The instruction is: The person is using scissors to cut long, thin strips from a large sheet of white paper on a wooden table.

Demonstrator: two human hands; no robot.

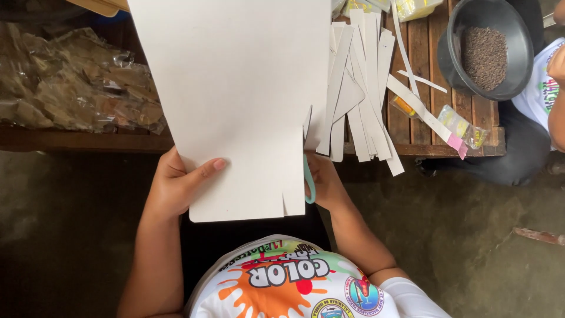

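My left hand [176,187] grips the lower left edge of a large white sheet of card [235,88], thumb on top. The sheet is partly slit from its lower edge, with a narrow strip [294,176] hanging at its right side. My right hand [325,181] sits behind that edge and holds scissors, of which only a teal handle loop [309,184] shows. The blades are hidden by the sheet.
A pile of cut white card strips [359,88] lies on a wooden slatted table [424,135]. A dark bowl of brown grains [485,50], small plastic packets [465,126] and crumpled brown plastic wrap [70,82] lie nearby. Another person [544,88] sits at the right.
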